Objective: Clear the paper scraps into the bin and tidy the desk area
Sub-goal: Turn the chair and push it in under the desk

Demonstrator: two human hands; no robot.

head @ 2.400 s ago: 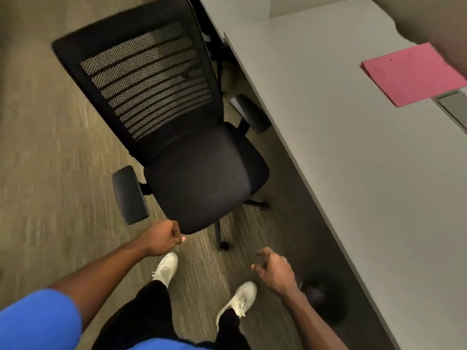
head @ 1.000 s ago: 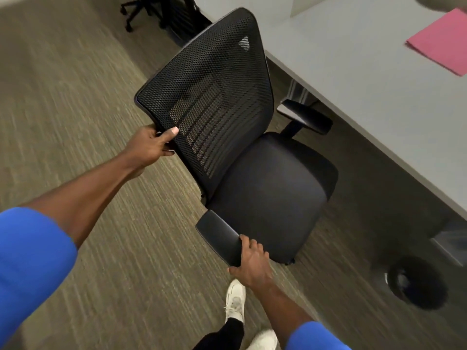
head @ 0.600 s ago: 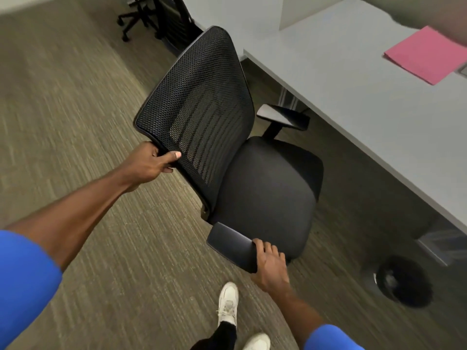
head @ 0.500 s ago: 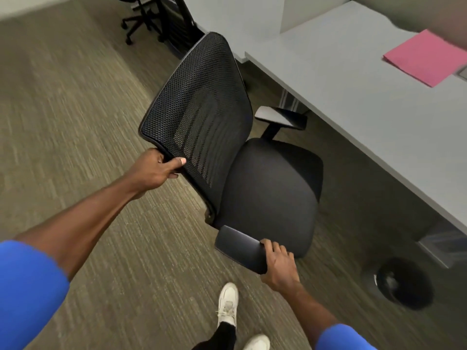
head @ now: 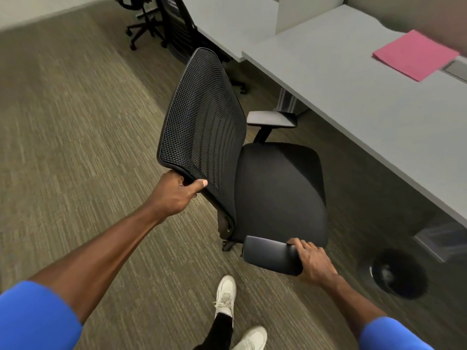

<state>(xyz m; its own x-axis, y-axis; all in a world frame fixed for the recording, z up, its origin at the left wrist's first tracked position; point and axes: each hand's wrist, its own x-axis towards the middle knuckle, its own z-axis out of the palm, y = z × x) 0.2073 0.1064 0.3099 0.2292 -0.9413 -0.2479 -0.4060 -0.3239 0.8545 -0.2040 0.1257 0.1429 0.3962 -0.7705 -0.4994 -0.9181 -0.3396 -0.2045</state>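
A black mesh-backed office chair [head: 275,188] stands on the carpet beside the grey desk [head: 358,97], its seat facing the desk. My left hand [head: 177,193] grips the top edge of the mesh backrest. My right hand [head: 312,261] holds the front end of the near armrest [head: 270,256]. A round black bin [head: 399,274] sits on the floor under the desk edge at the lower right, with something pale inside. A pink folder [head: 414,54] lies on the desk at the far right.
A second black chair [head: 164,21] stands at the neighbouring desk at the top. A grey divider panel [head: 303,13] separates the two desks. A grey unit [head: 439,241] sits under the desk near the bin. My white shoes [head: 227,296] are on the carpet below the chair.
Both hands took hold of the chair, left on the backrest, right on the armrest, and it has been turned so the seat faces the desk, moving slightly toward it.
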